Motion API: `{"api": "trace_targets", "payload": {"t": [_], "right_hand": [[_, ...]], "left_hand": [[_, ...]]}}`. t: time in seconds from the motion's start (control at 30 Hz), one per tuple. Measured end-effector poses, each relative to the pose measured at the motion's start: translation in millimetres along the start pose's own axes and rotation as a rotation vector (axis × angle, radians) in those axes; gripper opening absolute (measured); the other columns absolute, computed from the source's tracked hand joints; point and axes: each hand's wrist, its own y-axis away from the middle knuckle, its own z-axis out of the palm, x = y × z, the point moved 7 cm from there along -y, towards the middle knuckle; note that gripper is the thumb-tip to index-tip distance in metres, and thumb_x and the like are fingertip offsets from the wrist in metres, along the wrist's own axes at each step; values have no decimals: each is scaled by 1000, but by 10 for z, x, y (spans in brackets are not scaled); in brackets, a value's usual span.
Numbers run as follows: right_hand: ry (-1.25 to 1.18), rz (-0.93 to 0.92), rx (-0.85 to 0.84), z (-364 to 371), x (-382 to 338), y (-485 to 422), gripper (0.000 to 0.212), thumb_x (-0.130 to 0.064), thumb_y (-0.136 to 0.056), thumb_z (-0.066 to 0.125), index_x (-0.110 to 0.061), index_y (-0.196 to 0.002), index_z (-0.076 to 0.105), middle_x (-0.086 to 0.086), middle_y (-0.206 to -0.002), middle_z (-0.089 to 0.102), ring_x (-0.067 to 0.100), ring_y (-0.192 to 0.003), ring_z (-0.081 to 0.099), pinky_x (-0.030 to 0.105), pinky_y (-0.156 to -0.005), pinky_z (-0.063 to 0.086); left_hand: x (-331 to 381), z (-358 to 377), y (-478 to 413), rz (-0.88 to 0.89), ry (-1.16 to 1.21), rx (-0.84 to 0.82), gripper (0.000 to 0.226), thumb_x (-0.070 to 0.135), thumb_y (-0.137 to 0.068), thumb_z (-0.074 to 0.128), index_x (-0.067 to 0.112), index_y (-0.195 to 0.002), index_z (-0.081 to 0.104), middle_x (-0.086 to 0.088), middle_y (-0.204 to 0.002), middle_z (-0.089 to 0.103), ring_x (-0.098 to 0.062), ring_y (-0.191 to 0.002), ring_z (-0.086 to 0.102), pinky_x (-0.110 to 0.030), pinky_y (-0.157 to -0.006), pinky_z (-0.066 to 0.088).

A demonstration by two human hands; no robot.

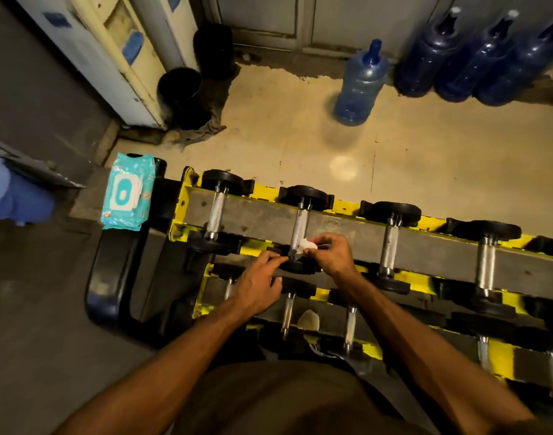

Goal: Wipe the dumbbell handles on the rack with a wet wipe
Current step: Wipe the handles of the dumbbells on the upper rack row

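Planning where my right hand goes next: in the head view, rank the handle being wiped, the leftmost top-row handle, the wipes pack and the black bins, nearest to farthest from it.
1. Handle being wiped: touched by the right hand's wet wipe.
2. Leftmost top-row handle: next slot left.
3. Wipes pack: past the rack's left end.
4. Black bins: far left, by the wall.
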Motion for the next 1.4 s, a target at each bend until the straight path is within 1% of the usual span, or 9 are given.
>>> {"api": "trace_targets", "payload": {"t": [0.17, 0.27, 0.43, 0.57, 0.77, 0.97, 1.07, 1.23, 1.4], "right_hand": [[271, -252, 97, 68, -174, -155, 16, -10, -83, 75, -19, -97, 72, -9, -94, 64, 7, -86, 64, 28, -74, 59], [617, -451, -31, 246, -223, -97, 12, -10, -82, 75, -17, -91, 76, -5, -88, 64, 12, -80, 61, 26, -71, 51], [777, -290, -264, 340, -311, -285, 21, -2, -78, 74, -13, -95, 78, 4, -96, 75, 11, -79, 64, 27, -77, 57], [638, -212, -54, 223, -385, -262, 30, -5, -81, 75, -24, -99, 61, -2, -92, 65, 13, -77, 63, 22, -53, 49], [720, -308, -67, 258, -200, -122, 8, -22, -88, 73, -23, -93, 67, -1, -90, 70, 10, -77, 65, 24, -61, 53], [350, -196, 232, 94, -390, -308, 13, -16, -90, 71, -26, -83, 65, -4, -80, 66, 16, -75, 67, 33, -62, 58], [473, -231, 152, 182, -389, -236, 5, -21, -89, 71, -18, -86, 69, -6, -78, 63, 7, -73, 62, 17, -56, 46], [646, -231, -4, 314, -185, -153, 14, -26, -87, 74, -19, -78, 67, -6, -75, 64, 7, -70, 62, 15, -54, 43], [213, -80, 263, 84, -246, -330, 15, -14, -83, 78, -22, -79, 65, -3, -79, 68, 12, -76, 68, 22, -60, 54]], "left_hand": [[26, -36, -37, 14, -5, -12, 52, 19, -94, 61, 22, -145, 52, 7, -139, 46, -12, -123, 52, -35, -106, 48], [1, -45, -37, 38, -13, -38, 52, 21, -95, 59, 23, -147, 50, 6, -139, 46, -13, -125, 51, -36, -105, 49], [-84, -79, -48, 118, -17, -99, 57, 20, -98, 58, 25, -152, 43, 7, -140, 43, -11, -126, 49, -34, -104, 49], [-140, -71, -62, 156, -20, -152, 60, 21, -99, 57, 28, -155, 36, 8, -144, 38, -8, -126, 46, -32, -104, 50], [-132, -124, -123, 211, -17, -175, 59, 18, -98, 58, 27, -153, 39, 8, -138, 42, -4, -114, 48, -22, -96, 49], [-109, -137, -140, 216, -32, -174, 59, 17, -97, 58, 25, -153, 40, 6, -134, 44, -3, -111, 44, -16, -91, 42], [-137, -168, -158, 218, -29, -179, 58, 17, -97, 58, 25, -152, 42, 5, -133, 46, -2, -107, 45, -12, -85, 40], [-167, -173, -171, 240, -23, -183, 57, 16, -97, 58, 26, -151, 44, 6, -128, 47, -1, -94, 46, -6, -73, 37], [-141, -174, -174, 254, -16, -175, 57, 17, -97, 59, 25, -152, 42, 5, -130, 46, -1, -103, 44, -14, -86, 42]]}}
